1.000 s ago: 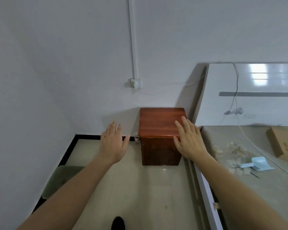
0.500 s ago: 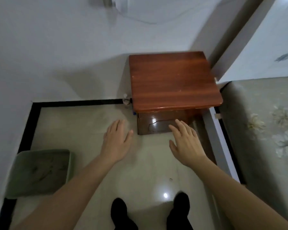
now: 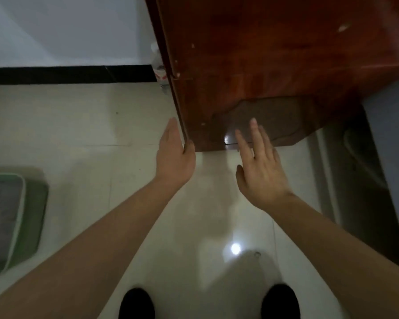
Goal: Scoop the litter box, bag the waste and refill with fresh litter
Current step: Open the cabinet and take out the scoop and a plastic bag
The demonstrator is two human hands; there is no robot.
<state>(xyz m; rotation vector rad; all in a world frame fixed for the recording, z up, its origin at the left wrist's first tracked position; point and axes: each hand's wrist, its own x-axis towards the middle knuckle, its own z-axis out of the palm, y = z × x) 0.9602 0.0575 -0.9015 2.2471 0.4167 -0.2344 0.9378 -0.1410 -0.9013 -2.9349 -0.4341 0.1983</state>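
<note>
The green litter box (image 3: 36, 215) with a pale inner rim and grey litter sits on the floor at the left edge, partly cut off by the frame. My left hand (image 3: 174, 155) lies flat against the front left corner of the wooden nightstand (image 3: 274, 65), thumb at the corner edge, holding nothing. In front of the nightstand's lower front panel my right hand (image 3: 260, 171) hovers with its fingers spread and empty. Both hands are far to the right of the litter box. No scoop, bag or fresh litter shows in this view.
A black baseboard (image 3: 67, 74) runs along the white wall at the back. A small white and red packet (image 3: 160, 73) sits behind the nightstand. The bed frame (image 3: 392, 139) borders the right side. My two dark shoes (image 3: 136, 305) stand on the glossy pale tiles.
The view has tipped down and closer to the nightstand. Both hands have moved forward to it, the left one reaching its corner. The bed top and its blue scoop have left the view.
</note>
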